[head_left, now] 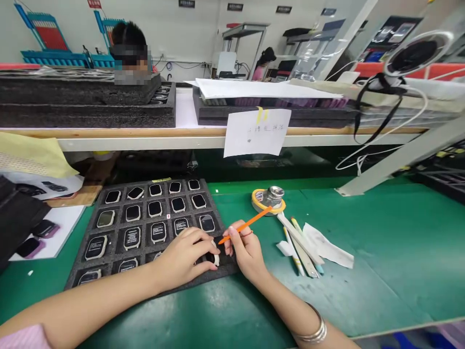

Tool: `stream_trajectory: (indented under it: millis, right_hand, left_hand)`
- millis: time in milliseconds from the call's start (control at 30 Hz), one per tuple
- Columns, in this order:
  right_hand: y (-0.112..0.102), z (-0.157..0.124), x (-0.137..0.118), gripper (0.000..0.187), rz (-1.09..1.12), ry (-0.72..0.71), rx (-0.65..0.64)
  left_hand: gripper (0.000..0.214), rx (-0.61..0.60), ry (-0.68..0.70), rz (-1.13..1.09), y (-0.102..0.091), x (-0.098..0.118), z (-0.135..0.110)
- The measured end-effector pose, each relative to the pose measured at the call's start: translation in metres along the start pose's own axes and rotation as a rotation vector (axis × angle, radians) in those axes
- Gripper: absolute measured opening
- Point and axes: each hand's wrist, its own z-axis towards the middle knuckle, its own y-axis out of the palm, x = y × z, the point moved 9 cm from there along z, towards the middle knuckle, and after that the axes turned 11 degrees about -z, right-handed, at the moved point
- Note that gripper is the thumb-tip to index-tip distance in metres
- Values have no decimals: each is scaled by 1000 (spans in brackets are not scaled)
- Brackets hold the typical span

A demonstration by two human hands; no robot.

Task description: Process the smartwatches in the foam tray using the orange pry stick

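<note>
A black foam tray on the green mat holds several smartwatch bodies in rows. My left hand rests on the tray's near right corner, fingers curled round a watch body that is mostly hidden under them. Just right of it, my right hand pinches a thin orange stick, whose lower tip points at the held watch body. A silver bangle circles my right wrist.
A yellow tape roll with a metal loupe on it sits behind my right hand, beside several pens and a white wipe. Purple watches lie at left. A shelf with foam trays and a paper note stands ahead; a person sits beyond.
</note>
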Motion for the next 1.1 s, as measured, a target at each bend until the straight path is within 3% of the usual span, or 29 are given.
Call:
stream_trajectory:
  millis: [100, 300, 633, 700, 867, 1100]
  right_hand:
    - [3, -3, -3, 40, -41, -21, -10]
    - [4, -6, -5, 37, -107, -58, -15]
    - [5, -7, -8, 36, -158, -123, -13]
    - [5, -7, -9, 36, -161, -122, -9]
    - [4, -5, -9, 41, -155, -92, -3]
    - [1, 19, -24, 41, -88, -18, 14]
  left_hand:
    - [21, -11, 27, 16, 0, 3, 1]
    - [44, 37, -89, -34, -5, -4, 3]
    - [52, 31, -83, -25, -4, -2, 4]
    - [56, 53, -98, 33, -12, -4, 5]
    - [40, 61, -260, 376, -42, -27, 4]
    - [30, 71, -159, 338, -60, -36, -17]
